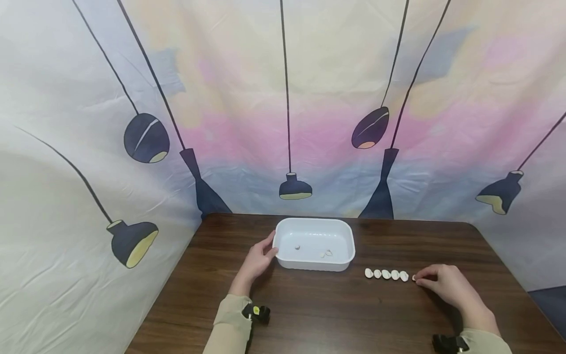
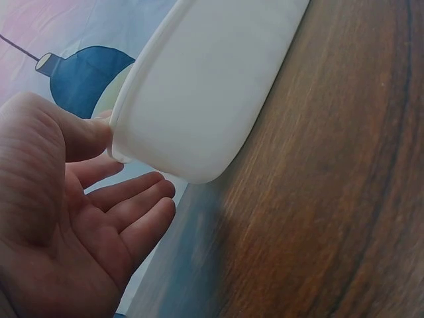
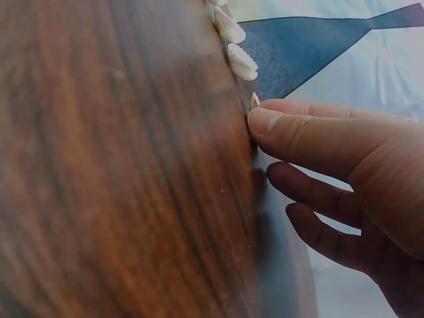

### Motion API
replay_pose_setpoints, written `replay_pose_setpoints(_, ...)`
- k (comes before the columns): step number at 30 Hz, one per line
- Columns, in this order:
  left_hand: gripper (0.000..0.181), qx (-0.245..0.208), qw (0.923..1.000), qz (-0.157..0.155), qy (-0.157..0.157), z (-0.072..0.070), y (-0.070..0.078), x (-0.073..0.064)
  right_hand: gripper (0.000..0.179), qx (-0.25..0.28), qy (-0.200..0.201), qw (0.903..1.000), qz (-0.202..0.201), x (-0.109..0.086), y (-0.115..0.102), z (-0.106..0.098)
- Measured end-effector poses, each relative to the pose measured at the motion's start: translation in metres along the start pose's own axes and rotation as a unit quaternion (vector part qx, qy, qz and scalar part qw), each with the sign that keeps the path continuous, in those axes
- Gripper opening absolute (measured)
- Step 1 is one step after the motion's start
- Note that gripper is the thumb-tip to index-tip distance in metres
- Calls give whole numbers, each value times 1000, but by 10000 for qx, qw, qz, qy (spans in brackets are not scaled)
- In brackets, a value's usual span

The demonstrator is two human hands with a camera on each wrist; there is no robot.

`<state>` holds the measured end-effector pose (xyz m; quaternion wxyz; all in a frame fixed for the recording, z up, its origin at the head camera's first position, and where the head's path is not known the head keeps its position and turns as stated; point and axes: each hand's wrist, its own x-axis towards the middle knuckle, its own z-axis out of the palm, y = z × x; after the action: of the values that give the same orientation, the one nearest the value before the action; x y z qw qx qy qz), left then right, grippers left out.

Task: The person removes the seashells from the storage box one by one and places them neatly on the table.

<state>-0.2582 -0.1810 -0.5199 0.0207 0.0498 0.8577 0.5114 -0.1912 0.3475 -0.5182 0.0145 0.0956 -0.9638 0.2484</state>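
My left hand grips the left rim of a white rectangular tray; in the left wrist view its thumb lies at the rim while the lower fingers spread loosely below. Inside the tray lie a few small shells, one of them a small shell toward the left. My right hand pinches a small white seashell between thumb and index finger, low at the table. Just left of these fingertips, several ridged white seashells lie in a straight row, with the held shell at its right end.
The dark brown wooden table carries the tray near its far edge. Behind it hangs a pastel cloth printed with dark lamps. A dark blue surface shows beyond the right table edge.
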Motion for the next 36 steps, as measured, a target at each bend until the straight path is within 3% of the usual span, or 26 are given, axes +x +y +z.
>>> replay_pose_setpoints(26, 58, -15, 10000, 52, -4, 2, 0, 0, 7, 53, -150, 9998, 123, 1, -1, 3)
replay_pose_setpoints(36, 59, -37, 10000, 62, 33, 1, -3, 2, 15, 125, -96, 9999, 49, 3, -2, 5)
